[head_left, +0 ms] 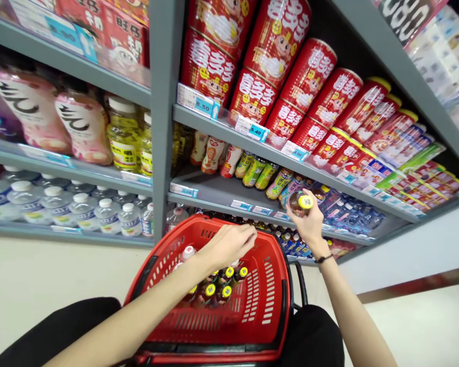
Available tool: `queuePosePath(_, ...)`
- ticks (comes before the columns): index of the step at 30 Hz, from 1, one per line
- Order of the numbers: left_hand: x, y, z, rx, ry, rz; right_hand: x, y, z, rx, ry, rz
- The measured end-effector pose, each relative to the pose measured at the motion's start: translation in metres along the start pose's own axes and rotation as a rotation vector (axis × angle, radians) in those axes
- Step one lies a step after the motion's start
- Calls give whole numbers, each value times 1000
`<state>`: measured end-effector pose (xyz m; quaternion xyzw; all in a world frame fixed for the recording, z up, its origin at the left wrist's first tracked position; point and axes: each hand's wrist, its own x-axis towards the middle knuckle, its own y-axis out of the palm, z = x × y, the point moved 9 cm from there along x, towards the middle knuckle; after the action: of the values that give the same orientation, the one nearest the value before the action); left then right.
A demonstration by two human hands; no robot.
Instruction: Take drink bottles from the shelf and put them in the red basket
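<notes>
My right hand (309,216) is closed around a dark drink bottle (296,200) with a yellow cap, held in front of the lower shelf edge. Over the far part of a red shopping basket (268,326) is my left hand (231,243), back up and fingers curled together; its palm is hidden. Inside the basket stand several dark bottles (210,291) with yellow caps. A bottle with a white-pink cap (188,252) stands behind them, partly covered by my left forearm.
Red cans (258,97) fill the shelf above. Colourful drink bottles (254,171) stand on the lower shelf (214,191). Water bottles (87,211) line the left bottom shelf. A grey upright post (164,102) divides the shelves. The black basket handle (301,283) is at the right.
</notes>
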<state>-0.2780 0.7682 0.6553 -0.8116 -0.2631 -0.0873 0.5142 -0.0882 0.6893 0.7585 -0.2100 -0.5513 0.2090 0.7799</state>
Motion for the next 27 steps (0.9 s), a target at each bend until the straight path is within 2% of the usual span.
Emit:
queuePosePath(2, -3, -30, -5, -166, 47, -258, -19, -10, 26, 51, -46, -8)
queuePosePath(3, -6, -39, -6, -242, 54, -340, -30, -11, 33, 102, 2, 8)
queuePosePath(5, -10, -46, -7, -361, 44, -414, -56, -1, 40, 261, 139, 111)
queuePosePath(7, -12, -40, -10, -417, 25, -386, -85, 20, 46, 431, 267, 275)
queuePosePath(10, -10, -18, -15, -397, 4, -254, -123, 46, 50, 544, 381, 448)
queuePosePath(13, -9, -4, -13, -391, -19, -193, -141, 58, 44, 553, 395, 464)
queuePosePath(16, -6, -6, -6, -477, -49, -214, -148, 65, 37, 622, 358, 438)
queuePosePath(18, -4, -9, 2, -618, -127, -233, -157, 75, 32, 656, 363, 498)
queuePosePath(19, -4, -10, 7, -720, -177, -245, -165, 82, 30, 692, 390, 572)
queuePosePath(21, -4, -10, 14, -940, -249, -274, -189, 98, 32, 882, 508, 775)
queuePosePath(23, -4, -10, 17, -1114, -262, -302, -209, 108, 43, 1226, 702, 900)
queuePosePath(25, -4, -11, 19, -1214, -253, -324, -218, 112, 55, 1542, 913, 891)
queuePosePath(27, -6, -10, 24, -1280, -272, -352, -223, 117, 66, 1684, 1075, 862)
